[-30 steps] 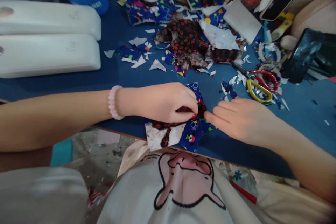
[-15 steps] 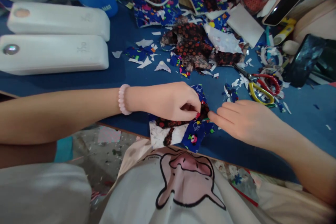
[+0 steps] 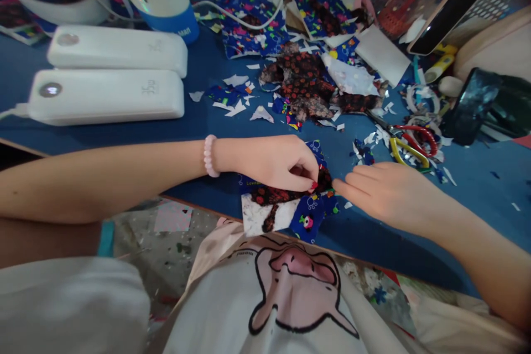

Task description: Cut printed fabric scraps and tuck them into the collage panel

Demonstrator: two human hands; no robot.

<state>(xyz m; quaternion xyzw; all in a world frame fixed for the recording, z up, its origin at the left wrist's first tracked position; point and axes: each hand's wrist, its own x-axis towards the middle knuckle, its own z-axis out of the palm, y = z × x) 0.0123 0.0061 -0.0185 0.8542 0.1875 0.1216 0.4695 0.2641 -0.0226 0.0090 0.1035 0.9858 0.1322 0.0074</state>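
Scrap was pinched under left hand, probably so it'd be kept steady; right hand grip couldn't be told.

A pink bead bracelet is worn — with a pale, cartoon-printed shirt.

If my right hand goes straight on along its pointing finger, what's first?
Likely the dark red-patterned scrap at the right hand's fingertip, then the left hand; whether it already touches is unclear.

Fabric patch on table, power banks left, scissors right
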